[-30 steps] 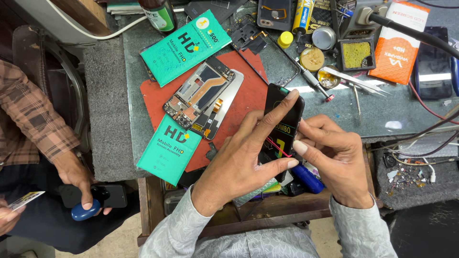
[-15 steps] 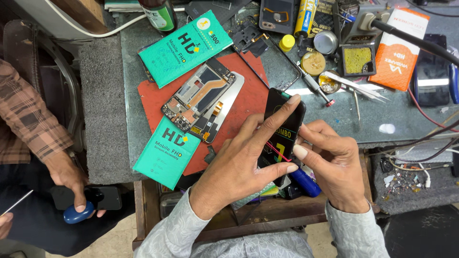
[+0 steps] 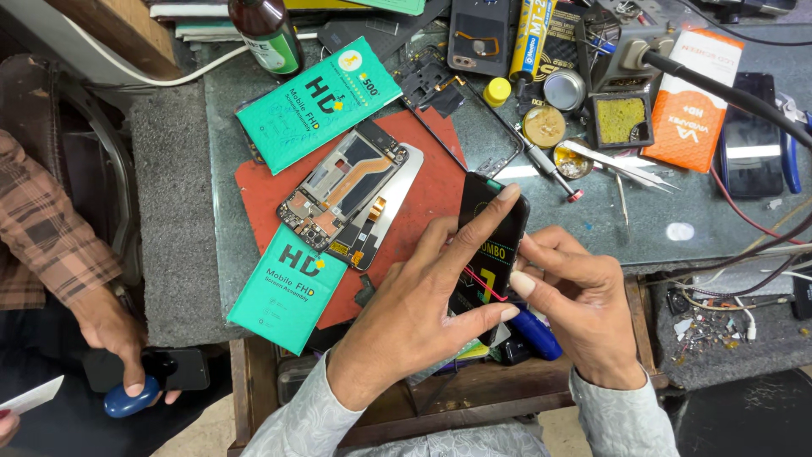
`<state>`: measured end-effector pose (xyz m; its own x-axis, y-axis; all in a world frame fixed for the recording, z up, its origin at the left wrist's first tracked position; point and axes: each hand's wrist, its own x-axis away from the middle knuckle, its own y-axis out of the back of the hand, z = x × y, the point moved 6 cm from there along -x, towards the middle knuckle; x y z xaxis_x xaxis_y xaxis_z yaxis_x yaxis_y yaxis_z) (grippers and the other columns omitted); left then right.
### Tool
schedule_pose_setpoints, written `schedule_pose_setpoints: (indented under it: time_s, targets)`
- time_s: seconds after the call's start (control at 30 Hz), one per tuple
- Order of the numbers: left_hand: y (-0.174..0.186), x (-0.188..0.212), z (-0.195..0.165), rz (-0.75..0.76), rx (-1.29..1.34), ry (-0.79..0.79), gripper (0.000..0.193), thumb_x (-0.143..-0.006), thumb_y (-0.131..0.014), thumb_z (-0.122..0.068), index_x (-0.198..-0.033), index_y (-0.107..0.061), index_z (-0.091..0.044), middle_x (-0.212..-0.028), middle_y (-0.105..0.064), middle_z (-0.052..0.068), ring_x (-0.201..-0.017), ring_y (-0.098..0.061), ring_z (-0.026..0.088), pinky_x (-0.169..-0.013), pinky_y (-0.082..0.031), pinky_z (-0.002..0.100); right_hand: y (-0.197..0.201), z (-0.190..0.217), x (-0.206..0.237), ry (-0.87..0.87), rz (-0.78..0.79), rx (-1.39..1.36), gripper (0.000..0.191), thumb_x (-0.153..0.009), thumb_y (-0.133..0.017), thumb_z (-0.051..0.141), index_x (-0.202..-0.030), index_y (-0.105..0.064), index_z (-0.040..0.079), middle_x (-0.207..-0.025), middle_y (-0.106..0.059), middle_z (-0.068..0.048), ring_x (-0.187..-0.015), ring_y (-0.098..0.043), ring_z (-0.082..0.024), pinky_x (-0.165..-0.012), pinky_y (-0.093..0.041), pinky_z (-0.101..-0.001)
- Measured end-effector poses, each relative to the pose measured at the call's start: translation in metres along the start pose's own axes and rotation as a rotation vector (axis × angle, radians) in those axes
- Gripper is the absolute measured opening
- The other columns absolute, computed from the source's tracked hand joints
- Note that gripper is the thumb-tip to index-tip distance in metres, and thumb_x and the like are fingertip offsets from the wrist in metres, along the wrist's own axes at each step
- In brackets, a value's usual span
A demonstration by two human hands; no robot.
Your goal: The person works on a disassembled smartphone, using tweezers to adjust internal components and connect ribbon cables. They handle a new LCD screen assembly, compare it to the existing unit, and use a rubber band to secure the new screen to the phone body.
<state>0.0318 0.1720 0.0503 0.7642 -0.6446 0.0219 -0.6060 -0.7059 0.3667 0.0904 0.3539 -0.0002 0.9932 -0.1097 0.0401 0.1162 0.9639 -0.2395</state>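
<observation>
Phone display panel (image 3: 493,245), black, slim, with a protective film bearing coloured print; held tilted above the near edge of the workbench, partly over the red work mat (image 3: 431,182). Left hand (image 3: 423,317): forefinger stretched along the panel's upper edge, thumb pressed at its lower edge, clamped on it. Right hand (image 3: 579,296): fingertips pinched against the panel's right side. Adjacent: opened phone frame (image 3: 342,190) on the mat; two green boxes (image 3: 313,106).
</observation>
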Motion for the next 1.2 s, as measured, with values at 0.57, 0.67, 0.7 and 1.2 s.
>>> schedule_pose_setpoints:
  time_s: [0.57,0.67,0.7,1.2]
  targets:
    - [0.001,-0.003,-0.002,0.010,0.010,0.007,0.101,-0.083,-0.081,-0.032,-0.165,-0.022,-0.031,-0.120,-0.054,0.008,-0.107,-0.064,0.028,-0.084,-0.055,0.047,0.000,0.001,-0.003,-0.017,-0.010,0.054,0.042,-0.088,-0.071,-0.012,-0.129,-0.073,-0.001,-0.109,-0.065,-0.009,-0.095,-0.060,-0.012,-0.082,-0.047,-0.0239]
    - [0.002,-0.002,-0.004,-0.007,0.003,-0.023,0.102,-0.083,-0.082,-0.029,-0.165,-0.021,-0.032,-0.120,-0.053,0.008,-0.107,-0.063,0.029,-0.085,-0.054,0.048,0.000,-0.002,-0.002,-0.012,0.004,0.003,0.042,-0.089,-0.070,-0.012,-0.129,-0.071,-0.001,-0.112,-0.065,-0.010,-0.099,-0.061,-0.013,-0.086,-0.049,-0.0247]
    - [0.002,-0.002,-0.003,-0.011,-0.001,-0.023,0.102,-0.083,-0.082,-0.030,-0.165,-0.021,-0.033,-0.119,-0.053,0.008,-0.107,-0.063,0.029,-0.085,-0.054,0.048,0.001,-0.002,-0.003,-0.010,0.006,-0.018,0.042,-0.089,-0.070,-0.012,-0.129,-0.071,0.000,-0.113,-0.065,-0.010,-0.101,-0.062,-0.014,-0.088,-0.049,-0.0250]
    - [-0.005,-0.004,0.002,-0.196,-0.047,0.092,0.120,-0.075,-0.088,-0.039,-0.163,-0.008,-0.025,-0.127,-0.061,0.018,-0.106,-0.069,0.039,-0.081,-0.059,0.049,-0.014,0.027,-0.006,-0.066,-0.108,0.282,0.046,-0.090,-0.066,-0.005,-0.136,-0.065,-0.002,-0.119,-0.066,-0.007,-0.103,-0.064,-0.012,-0.090,-0.053,-0.0255]
